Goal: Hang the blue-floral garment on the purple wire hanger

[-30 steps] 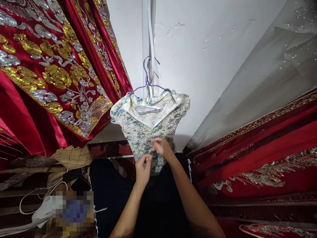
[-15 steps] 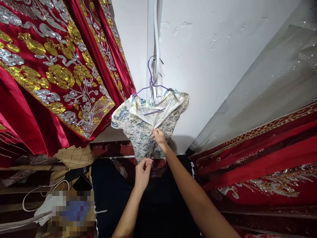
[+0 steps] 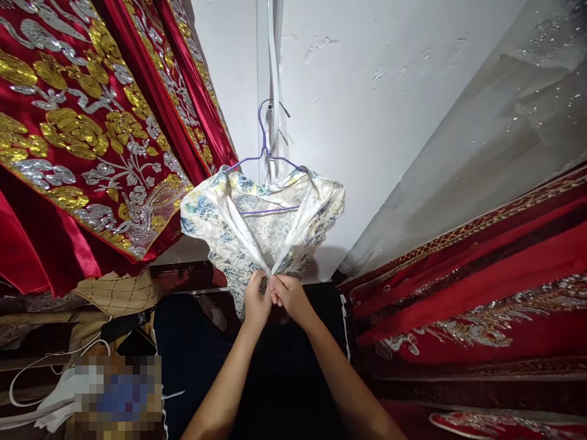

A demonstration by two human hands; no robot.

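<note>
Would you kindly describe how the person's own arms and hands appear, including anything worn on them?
Both forearms are bare, with no sleeves in view. The left hand and right hand wear no gloves, and no rings, watch or bracelets show. The fingernails look short and unpainted.

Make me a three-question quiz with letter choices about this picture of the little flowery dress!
1. Where does the flowery dress hang?
A. on a purple hanger by the white wall
B. flat on the floor
C. over a chair

2. What colour are the big cloths with gold and silver flowers?
A. green
B. red
C. black

3. What are the two hands doing?
A. resting apart from the dress
B. waving in the air
C. pinching the dress together at its lower middle

Answers:
1 A, the purple hanger carries it against the white wall.
2 B, the red cloths fill both sides.
3 C, the left hand and right hand meet on the fabric.
</note>
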